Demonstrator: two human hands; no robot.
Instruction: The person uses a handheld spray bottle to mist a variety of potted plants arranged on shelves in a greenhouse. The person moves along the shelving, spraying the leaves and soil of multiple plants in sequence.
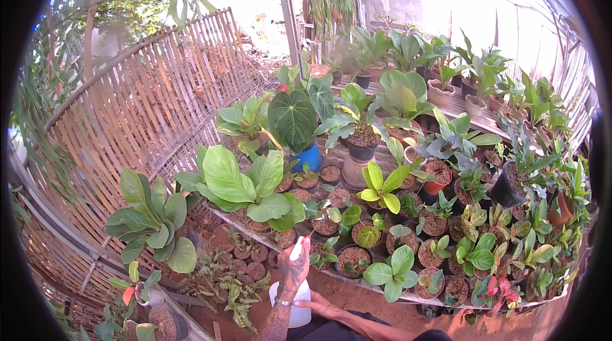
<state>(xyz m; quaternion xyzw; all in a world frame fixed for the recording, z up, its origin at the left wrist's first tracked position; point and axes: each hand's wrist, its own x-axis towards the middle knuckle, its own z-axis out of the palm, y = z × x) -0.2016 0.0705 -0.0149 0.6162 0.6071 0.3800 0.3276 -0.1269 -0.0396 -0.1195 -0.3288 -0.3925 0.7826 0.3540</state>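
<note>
Low in the head view, a white plastic spray bottle (300, 318) with a red-and-white spray head stands upright between my two hands. My left hand (293, 269), with a metal band at its wrist, is closed around the spray head at the top. My right hand (316, 305) lies against the side of the bottle's body, its palm side hidden. Just beyond the red nozzle are small potted seedlings (325, 225) at the table's near edge. A large light-green leafy plant (229, 178) grows to the upper left of the bottle.
Many potted plants crowd the table, among them a blue pot (307, 157) and an orange pot (437, 177). A bamboo fence (143, 87) runs along the left. Ferns (241, 293) and small pots stand low, left of the bottle. A metal post (289, 20) rises behind.
</note>
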